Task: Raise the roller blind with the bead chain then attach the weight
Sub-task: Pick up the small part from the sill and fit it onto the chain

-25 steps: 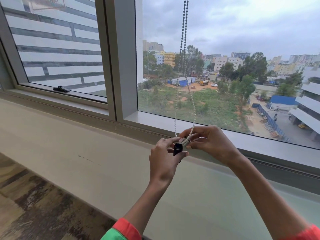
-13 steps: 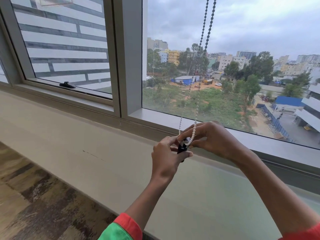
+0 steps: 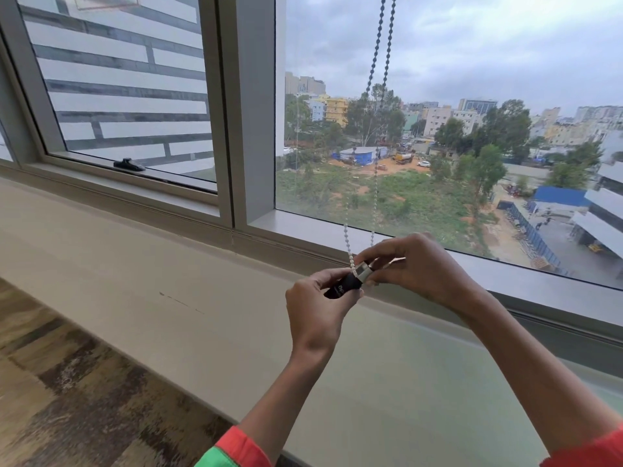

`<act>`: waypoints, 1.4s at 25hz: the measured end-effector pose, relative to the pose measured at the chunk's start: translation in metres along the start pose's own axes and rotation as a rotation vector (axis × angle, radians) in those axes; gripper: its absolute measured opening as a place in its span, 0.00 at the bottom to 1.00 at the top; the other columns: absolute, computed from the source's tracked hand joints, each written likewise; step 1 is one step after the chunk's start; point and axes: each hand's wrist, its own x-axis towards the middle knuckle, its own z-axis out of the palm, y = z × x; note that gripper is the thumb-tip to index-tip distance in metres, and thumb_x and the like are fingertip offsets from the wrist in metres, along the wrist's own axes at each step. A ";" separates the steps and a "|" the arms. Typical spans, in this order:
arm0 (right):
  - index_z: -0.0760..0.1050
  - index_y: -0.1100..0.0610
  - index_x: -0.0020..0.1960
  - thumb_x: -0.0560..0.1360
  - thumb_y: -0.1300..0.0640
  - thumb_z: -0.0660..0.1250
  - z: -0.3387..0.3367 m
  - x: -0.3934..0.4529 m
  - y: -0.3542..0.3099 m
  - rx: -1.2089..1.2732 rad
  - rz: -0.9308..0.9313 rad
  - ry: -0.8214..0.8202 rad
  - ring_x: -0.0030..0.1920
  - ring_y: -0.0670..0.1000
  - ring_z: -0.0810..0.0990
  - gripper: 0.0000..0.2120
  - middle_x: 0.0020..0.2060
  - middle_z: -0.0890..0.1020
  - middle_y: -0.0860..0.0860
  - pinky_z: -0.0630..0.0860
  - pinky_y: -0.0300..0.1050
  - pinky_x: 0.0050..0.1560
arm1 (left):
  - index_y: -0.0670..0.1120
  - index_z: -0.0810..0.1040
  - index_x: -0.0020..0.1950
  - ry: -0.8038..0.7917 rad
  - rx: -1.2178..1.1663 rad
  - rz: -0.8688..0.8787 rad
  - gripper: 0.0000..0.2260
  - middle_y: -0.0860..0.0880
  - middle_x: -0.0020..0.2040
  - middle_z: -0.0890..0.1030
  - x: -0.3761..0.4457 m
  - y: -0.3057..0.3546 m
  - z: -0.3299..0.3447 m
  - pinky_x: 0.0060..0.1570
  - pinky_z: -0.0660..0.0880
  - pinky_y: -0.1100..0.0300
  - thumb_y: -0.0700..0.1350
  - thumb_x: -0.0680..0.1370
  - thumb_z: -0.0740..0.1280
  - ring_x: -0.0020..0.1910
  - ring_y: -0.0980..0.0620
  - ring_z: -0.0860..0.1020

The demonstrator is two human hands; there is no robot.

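Note:
A white bead chain hangs in two strands in front of the window glass, down to my hands. A small black weight with a clear upper end lies tilted between both hands, its clear end against the bottom of the chain loop. My left hand grips the black body from below. My right hand pinches the clear end and the lowest beads. The roller blind itself is out of view above.
A grey window frame with a vertical mullion stands behind the chain. A black window latch sits on the left pane's lower rail. A wide pale sill slopes below, with patterned carpet at lower left.
The weight has turned from nearly upright to tilted, showing more of its black body. The chain strands hang straighter, and the view has shifted slightly left.

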 end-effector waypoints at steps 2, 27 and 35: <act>0.83 0.48 0.45 0.64 0.66 0.76 -0.001 -0.002 0.001 0.104 0.028 0.031 0.39 0.42 0.84 0.16 0.38 0.86 0.48 0.78 0.34 0.48 | 0.51 0.85 0.42 -0.025 -0.086 -0.024 0.12 0.54 0.37 0.86 0.002 0.003 -0.001 0.44 0.78 0.66 0.37 0.63 0.78 0.39 0.58 0.84; 0.84 0.56 0.44 0.62 0.68 0.77 -0.010 -0.017 0.006 0.295 0.031 0.123 0.41 0.48 0.86 0.13 0.39 0.87 0.51 0.79 0.38 0.45 | 0.45 0.85 0.46 -0.305 -0.249 0.016 0.14 0.50 0.43 0.87 0.015 0.018 -0.013 0.45 0.77 0.66 0.33 0.63 0.77 0.43 0.55 0.84; 0.84 0.56 0.46 0.60 0.70 0.77 -0.007 -0.026 0.000 0.382 0.036 0.191 0.40 0.46 0.86 0.16 0.38 0.87 0.49 0.77 0.32 0.43 | 0.42 0.85 0.48 -0.310 -0.268 0.037 0.14 0.47 0.46 0.84 0.010 0.021 -0.015 0.48 0.77 0.63 0.33 0.64 0.76 0.45 0.55 0.82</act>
